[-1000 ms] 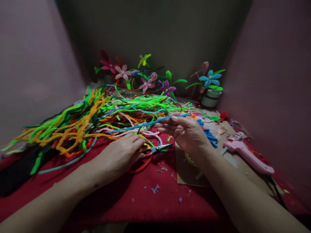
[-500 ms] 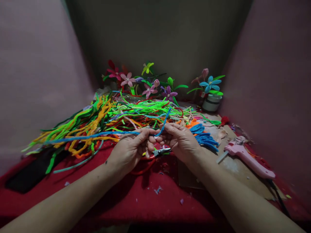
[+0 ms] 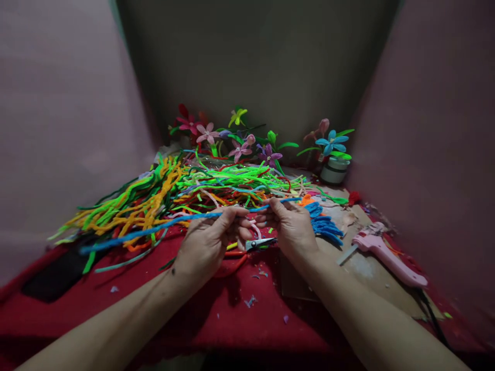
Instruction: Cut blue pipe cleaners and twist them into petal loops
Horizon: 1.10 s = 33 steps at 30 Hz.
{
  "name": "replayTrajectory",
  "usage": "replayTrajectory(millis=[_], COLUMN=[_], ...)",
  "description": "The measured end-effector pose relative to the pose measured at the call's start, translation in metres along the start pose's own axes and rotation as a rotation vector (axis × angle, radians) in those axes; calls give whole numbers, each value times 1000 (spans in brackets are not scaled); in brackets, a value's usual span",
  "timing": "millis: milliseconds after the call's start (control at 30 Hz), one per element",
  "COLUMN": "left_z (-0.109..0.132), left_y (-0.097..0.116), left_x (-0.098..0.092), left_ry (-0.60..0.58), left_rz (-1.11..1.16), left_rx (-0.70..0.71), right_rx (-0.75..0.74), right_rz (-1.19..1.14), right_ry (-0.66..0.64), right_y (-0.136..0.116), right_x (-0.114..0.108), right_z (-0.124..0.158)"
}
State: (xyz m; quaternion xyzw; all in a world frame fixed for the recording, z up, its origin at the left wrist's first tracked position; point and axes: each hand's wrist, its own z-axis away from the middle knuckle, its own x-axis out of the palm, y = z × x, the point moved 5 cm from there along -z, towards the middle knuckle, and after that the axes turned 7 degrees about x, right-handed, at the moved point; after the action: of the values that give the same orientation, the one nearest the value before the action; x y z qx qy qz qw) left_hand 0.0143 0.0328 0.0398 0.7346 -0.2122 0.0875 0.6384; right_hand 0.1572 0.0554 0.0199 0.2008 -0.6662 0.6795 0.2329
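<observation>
A long blue pipe cleaner (image 3: 154, 225) stretches nearly straight between both hands, its longer end reaching far out to the left. My left hand (image 3: 212, 237) pinches it between thumb and fingers. My right hand (image 3: 292, 229) grips it near its short end, which pokes out past the fingers to the right. Just below the hands, red-handled scissors (image 3: 261, 243) lie on the red cloth, their blades partly apart. To the right of my right hand rests a bundle of bent blue pipe cleaner pieces (image 3: 325, 224).
Behind the hands spreads a heap of green, orange and yellow pipe cleaners (image 3: 232, 178). Pipe cleaner flowers (image 3: 240, 149) stand at the back, near a jar (image 3: 334, 170). A pink glue gun (image 3: 389, 255) lies on cardboard (image 3: 367, 281) at right. A black flat object (image 3: 58, 273) lies left.
The short end of the blue pipe cleaner, bent upward before, now lies nearly level toward the right. My right hand has shifted its hold along it. The view has moved slightly.
</observation>
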Motion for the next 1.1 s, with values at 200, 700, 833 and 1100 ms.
replayTrajectory(millis=[200,700,833,1100], left_z=[-5,-6,-8,-15], left_y=[-6,-25,-31,-25], left_x=[-6,-7,-12,-21], left_ry=[54,151,145,170], left_rz=[96,242,197,48], left_rx=[-11,-60,-113,-43], right_rx=[107,206,202,188], right_rz=[-73,-251,-227,-212], right_ry=[-191,-153,-202,-113], right_y=[4,9,14,10], right_x=[14,14,16,11], right_z=[5,6,9,5])
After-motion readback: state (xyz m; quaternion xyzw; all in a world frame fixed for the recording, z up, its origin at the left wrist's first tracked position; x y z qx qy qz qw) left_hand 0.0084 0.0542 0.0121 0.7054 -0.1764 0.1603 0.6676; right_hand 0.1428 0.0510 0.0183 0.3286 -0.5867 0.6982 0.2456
